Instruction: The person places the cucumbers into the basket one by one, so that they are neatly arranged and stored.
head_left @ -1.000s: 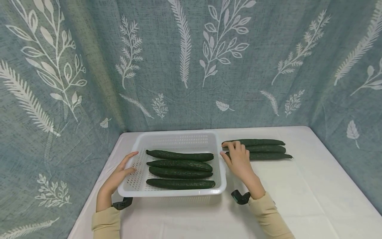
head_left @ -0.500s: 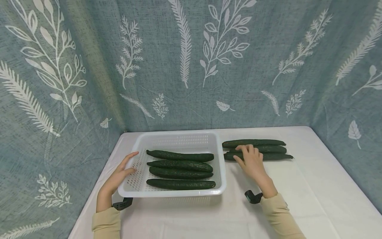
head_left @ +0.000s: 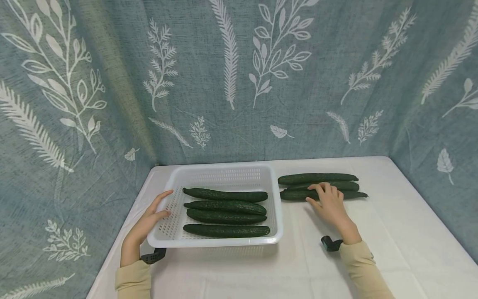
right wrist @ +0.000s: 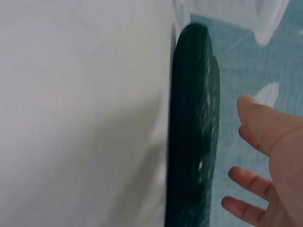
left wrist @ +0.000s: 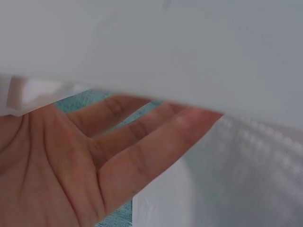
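A white perforated basket (head_left: 214,242) holds several dark green cucumbers (head_left: 225,194) lying side by side. Three more cucumbers (head_left: 317,178) lie on the white tablecloth just right of it. My right hand (head_left: 322,196) is over the nearest of these cucumbers (head_left: 295,195), fingers loosely spread on top and not closed round it. In the right wrist view that cucumber (right wrist: 191,132) lies just beside the spread fingers of my right hand (right wrist: 270,165). My left hand (head_left: 161,204) rests flat against the basket's left rim. The left wrist view shows its straight fingers (left wrist: 142,137) beside the basket wall (left wrist: 246,156).
The white-covered table (head_left: 392,232) is walled at the back and both sides by a blue-grey curtain with leaf print (head_left: 239,83). The basket's corner (right wrist: 265,14) shows past the cucumber's end in the right wrist view. Black wrist mounts (head_left: 331,243) sit at both cuffs.
My right hand has slid right, from the basket's right rim to the middle of the three cucumbers on the table. The left hand and basket have stayed put.
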`<act>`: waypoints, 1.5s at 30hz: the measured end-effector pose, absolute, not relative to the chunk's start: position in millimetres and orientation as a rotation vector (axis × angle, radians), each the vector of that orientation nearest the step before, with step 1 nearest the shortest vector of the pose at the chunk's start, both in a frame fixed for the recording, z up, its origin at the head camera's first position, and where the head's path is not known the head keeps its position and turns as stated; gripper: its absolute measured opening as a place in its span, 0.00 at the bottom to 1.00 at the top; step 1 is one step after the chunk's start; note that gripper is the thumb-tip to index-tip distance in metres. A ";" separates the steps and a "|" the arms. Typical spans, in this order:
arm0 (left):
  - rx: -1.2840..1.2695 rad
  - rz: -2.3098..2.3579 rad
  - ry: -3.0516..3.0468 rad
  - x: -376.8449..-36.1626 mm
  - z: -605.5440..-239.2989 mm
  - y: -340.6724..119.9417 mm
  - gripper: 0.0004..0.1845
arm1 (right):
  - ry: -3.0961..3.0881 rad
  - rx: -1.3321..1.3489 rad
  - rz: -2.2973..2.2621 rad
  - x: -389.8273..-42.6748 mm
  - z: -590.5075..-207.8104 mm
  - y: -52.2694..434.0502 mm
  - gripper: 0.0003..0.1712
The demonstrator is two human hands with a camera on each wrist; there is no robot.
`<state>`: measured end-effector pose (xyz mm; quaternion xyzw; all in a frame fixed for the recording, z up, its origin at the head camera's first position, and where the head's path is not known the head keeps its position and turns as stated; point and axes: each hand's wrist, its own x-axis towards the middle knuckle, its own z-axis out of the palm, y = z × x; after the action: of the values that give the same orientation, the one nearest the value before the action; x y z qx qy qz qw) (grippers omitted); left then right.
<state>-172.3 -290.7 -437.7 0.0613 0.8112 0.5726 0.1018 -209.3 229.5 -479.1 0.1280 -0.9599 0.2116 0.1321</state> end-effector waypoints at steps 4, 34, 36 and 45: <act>0.181 1.701 2.385 -172.3 -438.7 -291.0 0.33 | -2.797 0.361 0.609 -211.1 -484.6 241.1 0.23; 0.177 1.652 2.439 -173.5 -437.5 -291.1 0.33 | -2.949 0.267 0.575 -223.6 -487.8 258.6 0.31; 0.185 1.648 2.445 -172.9 -438.1 -291.0 0.33 | -2.967 0.257 0.566 -223.4 -486.0 257.8 0.31; 0.200 1.629 2.476 -172.4 -438.7 -290.1 0.33 | -2.960 0.253 0.535 -224.7 -487.3 258.6 0.28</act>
<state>-172.4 -290.1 -438.7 0.0670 0.8304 0.5464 0.0857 -224.7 258.6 -487.3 0.0836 -0.9788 0.1769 0.0613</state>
